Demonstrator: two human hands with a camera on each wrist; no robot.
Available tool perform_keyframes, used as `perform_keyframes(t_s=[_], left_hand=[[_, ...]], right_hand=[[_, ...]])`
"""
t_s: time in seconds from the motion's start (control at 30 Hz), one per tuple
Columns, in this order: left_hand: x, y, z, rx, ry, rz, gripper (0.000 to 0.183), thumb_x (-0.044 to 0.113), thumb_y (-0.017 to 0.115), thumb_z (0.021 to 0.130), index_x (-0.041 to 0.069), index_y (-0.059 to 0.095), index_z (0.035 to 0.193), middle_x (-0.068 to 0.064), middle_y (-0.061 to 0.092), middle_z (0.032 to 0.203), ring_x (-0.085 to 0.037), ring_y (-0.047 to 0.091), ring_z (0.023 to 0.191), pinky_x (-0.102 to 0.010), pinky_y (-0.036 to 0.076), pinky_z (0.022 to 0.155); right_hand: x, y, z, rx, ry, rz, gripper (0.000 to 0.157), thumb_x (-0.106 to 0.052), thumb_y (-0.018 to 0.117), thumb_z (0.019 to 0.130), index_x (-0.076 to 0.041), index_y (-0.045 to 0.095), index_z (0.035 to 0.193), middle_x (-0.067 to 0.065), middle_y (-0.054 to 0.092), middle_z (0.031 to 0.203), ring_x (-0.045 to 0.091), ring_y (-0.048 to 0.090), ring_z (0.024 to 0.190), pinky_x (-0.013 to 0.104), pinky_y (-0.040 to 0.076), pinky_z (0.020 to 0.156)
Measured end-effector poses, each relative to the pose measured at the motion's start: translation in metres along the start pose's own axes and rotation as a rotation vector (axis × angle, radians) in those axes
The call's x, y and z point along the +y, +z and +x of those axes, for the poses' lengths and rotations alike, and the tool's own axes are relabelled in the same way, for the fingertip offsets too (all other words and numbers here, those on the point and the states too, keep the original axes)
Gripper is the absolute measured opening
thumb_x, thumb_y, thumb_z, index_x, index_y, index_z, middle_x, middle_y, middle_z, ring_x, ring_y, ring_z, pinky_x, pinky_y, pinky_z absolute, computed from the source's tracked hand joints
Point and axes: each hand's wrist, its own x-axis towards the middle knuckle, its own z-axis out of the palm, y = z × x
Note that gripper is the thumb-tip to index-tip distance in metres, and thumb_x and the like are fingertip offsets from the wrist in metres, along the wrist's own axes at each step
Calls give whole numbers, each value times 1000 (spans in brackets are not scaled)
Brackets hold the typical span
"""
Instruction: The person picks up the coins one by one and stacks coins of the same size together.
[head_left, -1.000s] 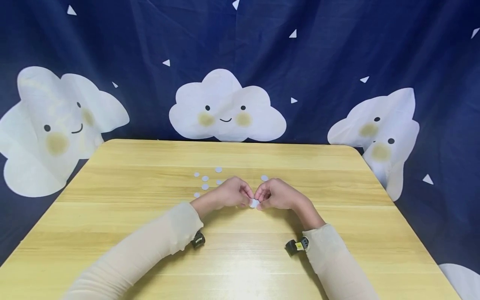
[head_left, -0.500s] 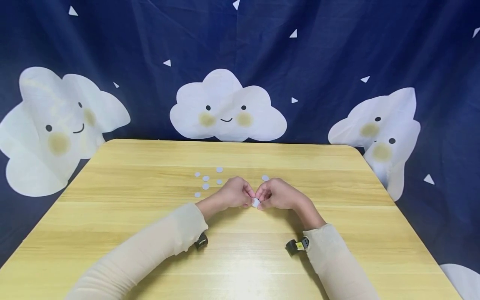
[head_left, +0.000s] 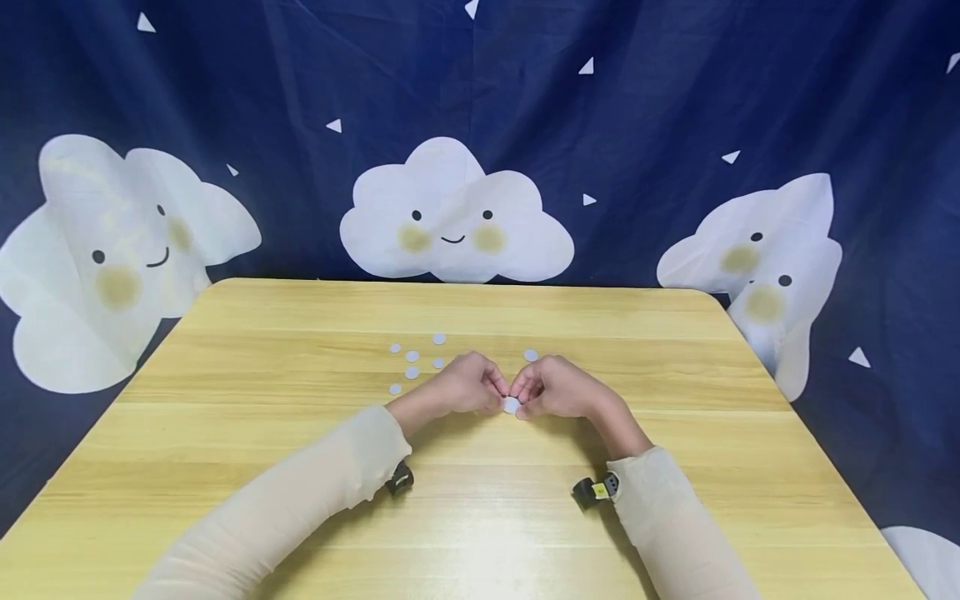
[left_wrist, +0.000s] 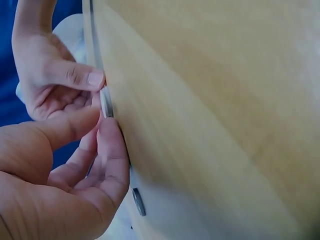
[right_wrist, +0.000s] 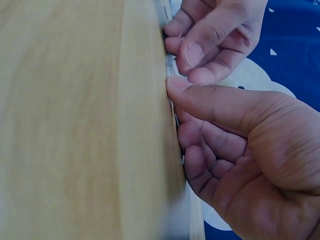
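Note:
In the head view, a small white disc (head_left: 512, 405) is between the fingertips of both hands, low over the table or touching it; I cannot tell which. My left hand (head_left: 468, 385) pinches its left edge with thumb and forefinger. From the other side, my right hand (head_left: 558, 389) pinches the right edge, its remaining fingers curled. Seen edge-on in the left wrist view, the disc (left_wrist: 106, 102) has some thickness. The right wrist view shows the right thumb against the disc (right_wrist: 172, 67), largely covered by fingers.
Several loose white discs (head_left: 412, 372) lie on the wooden table (head_left: 300, 500) beyond the left hand. Another white disc (head_left: 531, 355) lies behind the right hand. A dark blue curtain (head_left: 630, 125) with cloud prints hangs behind the table's far edge.
Both hands stay at nearly the same spot around the disc. The left fingertips have shifted slightly, and more of the disc's face now shows. The loose discs have not moved.

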Motion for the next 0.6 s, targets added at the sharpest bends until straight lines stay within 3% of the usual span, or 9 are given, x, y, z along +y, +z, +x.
perform_keyframes(t_s=[0.2,0.6], left_hand=[[0,-2,0,-40,21,37,18,-9,79,78,-1,71,93,-7,69,81,-17,64,68,-25,56,63],[3,6,-2,20,24,188,19,-3,85,76,3,72,89,-4,66,81,-16,60,73,-24,54,65]], right_hand=[[0,0,0,6,-5,-7,19,0,84,80,-5,74,96,0,72,84,13,67,80,28,57,80],[1,1,1,4,-16,0,18,2,83,80,-4,75,94,1,73,84,13,67,79,28,57,78]])
